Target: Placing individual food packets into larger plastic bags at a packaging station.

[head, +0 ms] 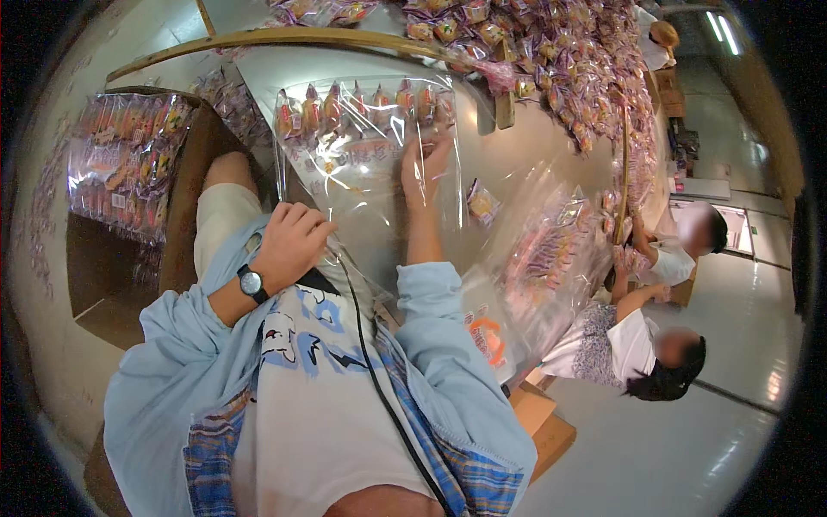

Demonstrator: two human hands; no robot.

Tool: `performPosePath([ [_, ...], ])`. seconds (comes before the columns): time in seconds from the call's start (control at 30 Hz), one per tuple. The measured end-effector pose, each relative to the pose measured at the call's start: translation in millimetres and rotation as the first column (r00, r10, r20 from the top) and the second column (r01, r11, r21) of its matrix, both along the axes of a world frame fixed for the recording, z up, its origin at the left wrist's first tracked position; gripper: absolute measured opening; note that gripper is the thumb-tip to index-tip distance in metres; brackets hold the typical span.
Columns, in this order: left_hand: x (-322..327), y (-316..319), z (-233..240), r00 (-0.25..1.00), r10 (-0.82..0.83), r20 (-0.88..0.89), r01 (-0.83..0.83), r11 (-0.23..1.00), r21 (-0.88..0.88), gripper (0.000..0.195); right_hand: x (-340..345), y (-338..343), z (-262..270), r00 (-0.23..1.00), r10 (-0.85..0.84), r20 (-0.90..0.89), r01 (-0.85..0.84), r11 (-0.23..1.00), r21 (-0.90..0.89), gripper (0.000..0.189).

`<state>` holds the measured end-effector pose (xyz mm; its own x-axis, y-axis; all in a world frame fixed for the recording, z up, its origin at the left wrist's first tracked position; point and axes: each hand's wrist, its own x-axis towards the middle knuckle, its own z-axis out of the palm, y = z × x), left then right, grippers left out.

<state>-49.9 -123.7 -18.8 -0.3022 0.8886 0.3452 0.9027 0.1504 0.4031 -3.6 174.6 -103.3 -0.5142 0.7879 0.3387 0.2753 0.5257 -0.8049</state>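
A large clear plastic bag (pixel 362 174) lies before me, with a row of small wrapped snack packets (pixel 378 106) along its far end. My right hand (pixel 426 161) is inside the bag, its fingers curled just below the right end of the row; whether it holds a packet cannot be told. My left hand (pixel 294 239), with a watch on the wrist, rests at the near left edge of the bag, fingers bent and pinched on the film. One loose wrapped snack packet (pixel 482 202) lies to the right of the bag.
At left stands an open cardboard box (pixel 103 278) holding filled clear bags (pixel 123 161). A wooden rail (pixel 291 37) crosses the far side, beyond it a heap of wrapped snacks (pixel 555 58). More clear bags (pixel 549 239) lie at right. Several people are at work on the right.
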Motion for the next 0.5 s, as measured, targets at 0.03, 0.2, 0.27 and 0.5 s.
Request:
performPosePath([
  [0.03, 1, -2, 2, 0.999, -0.032, 0.030, 0.031, 0.999, 0.025, 0.028, 6, -8, 0, 0.999, 0.031, -0.043, -0.031, 0.999, -0.009, 0.023],
  [0.2, 38, -11, 10, 0.828, -0.506, 0.240, 0.501, 0.861, 0.087, 0.014, 8, -47, -5, 0.945, 0.180, 0.275, -0.177, 0.984, -0.034, 0.032],
  [0.27, 57, -5, 7, 0.777, -0.549, 0.310, 0.552, 0.829, 0.085, 0.016, -1, -57, 4, 0.955, 0.212, 0.206, -0.226, 0.973, 0.048, 0.033],
  [0.5, 69, 18, -9, 0.850, -0.481, 0.216, 0.506, 0.859, -0.075, 0.046, -8, -66, 10, 0.950, 0.226, 0.217, -0.282, 0.918, 0.278, 0.043],
])
